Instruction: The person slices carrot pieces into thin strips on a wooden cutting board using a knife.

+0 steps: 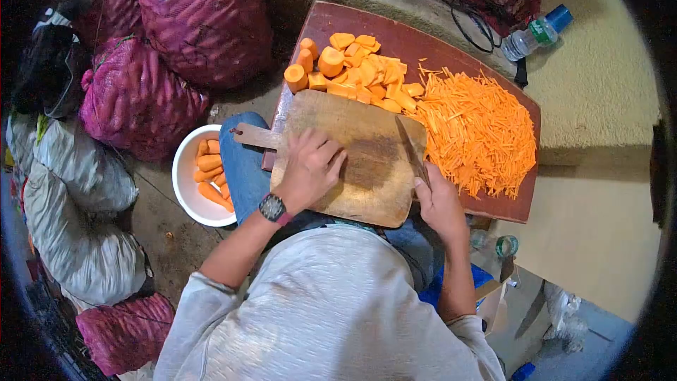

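A wooden cutting board (381, 197) with a short handle rests over my lap, its far side against the red table. On its left half lies my left hand (310, 167), fingers somewhat bent and slightly apart, with nothing visible in them. A knife (407, 137) is gripped in my right hand (440, 203) at the board's right edge, its blade pointing away from me over the wood. Just beyond the board are carrot chunks and slices (367, 70). To the right spreads a large heap of carrot shreds (479, 130).
The red table (430, 46) carries the carrots. A white basin (185, 194) with whole carrots (210, 162) stands on the floor to the left. Red mesh sacks (204, 21) and pale sacks (84, 219) line the left. A plastic bottle (529, 39) lies on the ledge.
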Tool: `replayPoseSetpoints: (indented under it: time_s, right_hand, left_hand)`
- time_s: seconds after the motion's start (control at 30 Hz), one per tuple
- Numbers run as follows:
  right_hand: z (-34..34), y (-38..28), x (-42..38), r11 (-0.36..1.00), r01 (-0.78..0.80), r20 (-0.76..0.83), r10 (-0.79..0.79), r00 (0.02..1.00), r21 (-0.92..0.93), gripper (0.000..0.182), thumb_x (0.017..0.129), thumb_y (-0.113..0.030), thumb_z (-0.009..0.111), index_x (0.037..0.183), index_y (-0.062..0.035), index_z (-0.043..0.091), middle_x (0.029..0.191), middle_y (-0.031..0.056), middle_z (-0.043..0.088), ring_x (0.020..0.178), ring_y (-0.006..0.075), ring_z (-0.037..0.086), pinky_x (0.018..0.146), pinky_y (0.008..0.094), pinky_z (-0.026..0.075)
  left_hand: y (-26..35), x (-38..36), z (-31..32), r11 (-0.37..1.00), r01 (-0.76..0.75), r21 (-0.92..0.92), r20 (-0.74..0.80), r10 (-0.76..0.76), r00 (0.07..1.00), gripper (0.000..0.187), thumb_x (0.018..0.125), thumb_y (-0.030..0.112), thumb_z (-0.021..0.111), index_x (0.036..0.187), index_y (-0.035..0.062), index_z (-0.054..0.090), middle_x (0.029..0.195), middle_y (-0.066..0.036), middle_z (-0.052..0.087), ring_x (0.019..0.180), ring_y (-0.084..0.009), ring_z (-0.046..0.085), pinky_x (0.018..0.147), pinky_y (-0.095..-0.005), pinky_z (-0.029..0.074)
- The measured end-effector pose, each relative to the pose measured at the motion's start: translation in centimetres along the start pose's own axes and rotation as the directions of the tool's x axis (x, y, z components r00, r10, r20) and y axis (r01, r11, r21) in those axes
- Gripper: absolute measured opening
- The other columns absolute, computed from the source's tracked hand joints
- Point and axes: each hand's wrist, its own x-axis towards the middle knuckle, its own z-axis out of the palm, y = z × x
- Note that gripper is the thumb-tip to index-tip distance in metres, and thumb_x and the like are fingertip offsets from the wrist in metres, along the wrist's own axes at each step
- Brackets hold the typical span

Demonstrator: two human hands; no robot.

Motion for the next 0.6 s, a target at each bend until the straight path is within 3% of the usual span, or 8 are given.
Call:
replayPoseSetpoints:
  time_s: [0.1,0.17,0.2,0.27,0.37,0.53,0.6]
  right_hand:
    - [0.3,-1.3,-0.3,0.991,-0.041,0.085,0.052,0.995,-0.13,0.035,0.109,-0.023,0.06,0.136,-0.0013,0.056,0.102,0.0348,0.073,0.1,0.0554,0.07,0.084,0.0627,0.055]
    - [0.9,-1.7,-0.4,0.98,-0.091,0.11,0.111,0.988,-0.179,0.035,0.108,-0.025,0.06,0.134,-0.0026,0.054,0.101,0.0348,0.072,0.099,0.0563,0.07,0.083,0.0658,0.053]
    - [1.0,-1.7,-0.5,0.977,-0.075,0.112,0.099,0.989,-0.201,0.035,0.108,-0.026,0.06,0.134,-0.0034,0.053,0.101,0.0352,0.072,0.098,0.0568,0.07,0.082,0.0671,0.053]
    - [1.6,-1.6,-0.6,0.975,-0.059,0.096,0.081,0.992,-0.215,0.034,0.109,-0.026,0.06,0.133,-0.0035,0.052,0.101,0.0349,0.072,0.098,0.0566,0.07,0.082,0.0672,0.053]
    - [1.9,-2.1,-0.9,0.974,-0.043,0.088,0.064,0.994,-0.223,0.034,0.109,-0.026,0.059,0.132,-0.0035,0.05,0.103,0.0343,0.072,0.098,0.0564,0.07,0.083,0.0675,0.053]
    - [1.6,-2.1,-0.8,0.975,-0.055,0.121,0.082,0.989,-0.213,0.033,0.109,-0.026,0.058,0.131,-0.0033,0.048,0.108,0.0334,0.071,0.099,0.0561,0.07,0.084,0.0675,0.053]
    - [1.6,-1.9,-0.8,0.979,-0.055,0.134,0.083,0.988,-0.198,0.033,0.11,-0.026,0.058,0.131,-0.0037,0.048,0.112,0.0335,0.07,0.099,0.0559,0.07,0.084,0.0674,0.054]
  left_hand:
    - [-0.6,4.8,0.9,0.992,-0.125,0.035,-0.02,0.125,0.992,0.016,0.086,0.01,0.082,0.1,0.0065,0.075,0.1,-0.01,0.066,0.105,-0.0325,0.062,0.094,-0.0455,0.043]
    - [-1.0,8.5,1.7,0.979,-0.186,0.086,-0.017,0.188,0.982,0.032,0.085,0.013,0.082,0.115,0.0078,0.074,0.109,-0.01,0.066,0.109,-0.0327,0.061,0.094,-0.0475,0.041]
    - [-1.3,10.0,2.2,0.977,-0.193,0.087,-0.019,0.195,0.981,0.032,0.085,0.013,0.082,0.115,0.0078,0.074,0.109,-0.01,0.066,0.109,-0.0327,0.061,0.094,-0.0475,0.041]
    - [-1.8,12.7,3.0,0.948,-0.236,0.213,0.031,0.235,0.972,0.05,0.083,0.018,0.084,0.13,0.0091,0.069,0.118,-0.01,0.066,0.114,-0.0328,0.06,0.095,-0.051,0.04]
    - [-2.6,15.0,4.4,0.927,-0.198,0.32,0.132,0.163,0.978,0.059,0.081,0.023,0.085,0.136,0.0099,0.067,0.121,-0.011,0.066,0.118,-0.033,0.059,0.095,-0.0531,0.039]
    - [-3.8,15.5,5.9,0.928,-0.183,0.324,0.1,0.158,0.982,0.054,0.082,0.026,0.084,0.132,0.012,0.069,0.123,-0.013,0.066,0.118,-0.034,0.06,0.096,-0.0535,0.039]
    - [-4.2,15.8,5.9,0.941,-0.168,0.294,0.175,0.119,0.977,0.044,0.083,0.024,0.083,0.124,0.0129,0.073,0.123,-0.013,0.067,0.116,-0.0345,0.062,0.096,-0.0533,0.039]
